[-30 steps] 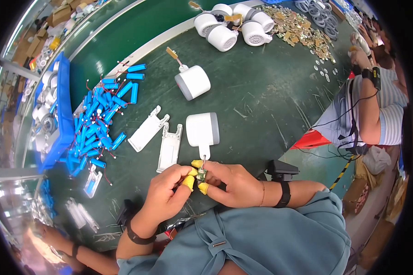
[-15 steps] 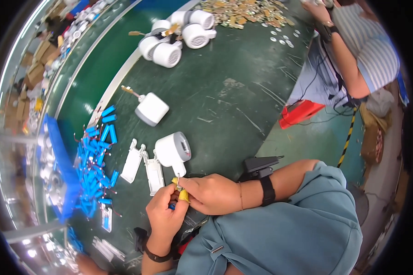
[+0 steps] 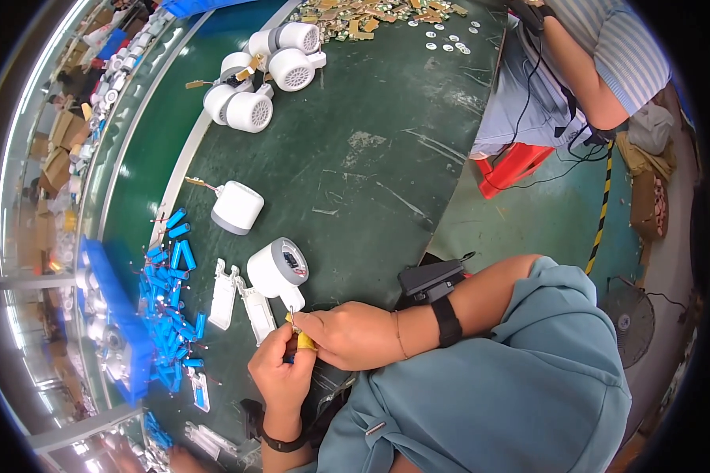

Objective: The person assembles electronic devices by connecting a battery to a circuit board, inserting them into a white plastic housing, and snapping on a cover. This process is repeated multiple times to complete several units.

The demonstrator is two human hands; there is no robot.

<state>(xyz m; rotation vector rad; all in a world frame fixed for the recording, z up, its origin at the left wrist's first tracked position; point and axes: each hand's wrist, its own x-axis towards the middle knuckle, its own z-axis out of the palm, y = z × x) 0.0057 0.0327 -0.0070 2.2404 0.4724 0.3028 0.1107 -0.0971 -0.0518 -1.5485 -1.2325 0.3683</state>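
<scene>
My left hand (image 3: 280,372) and my right hand (image 3: 359,335) meet at the table's near edge, both with fingers pinched together. Between the fingertips is a small part, too covered to name. Yellow wraps (image 3: 304,341) show at the fingertips, and a bit of blue peeks out under the left fingers. Just beyond, a white round housing (image 3: 270,270) lies tilted, its open face showing electronics and its short neck reaching to my fingertips. Left of it lie two white plastic shells (image 3: 223,296), the nearer one close to my left hand.
Several blue cylindrical cells (image 3: 166,315) with wires are heaped at left beside a blue bin (image 3: 122,323). Another white housing (image 3: 238,208) lies farther off, with several more (image 3: 250,112) behind. Small circuit boards (image 3: 355,22) are piled at the back. A co-worker (image 3: 584,71) sits at far right.
My view has shifted, so the far things sit a little more to the left. The housing by my fingers has turned slightly, its open face showing more. Both hands keep their pinch.
</scene>
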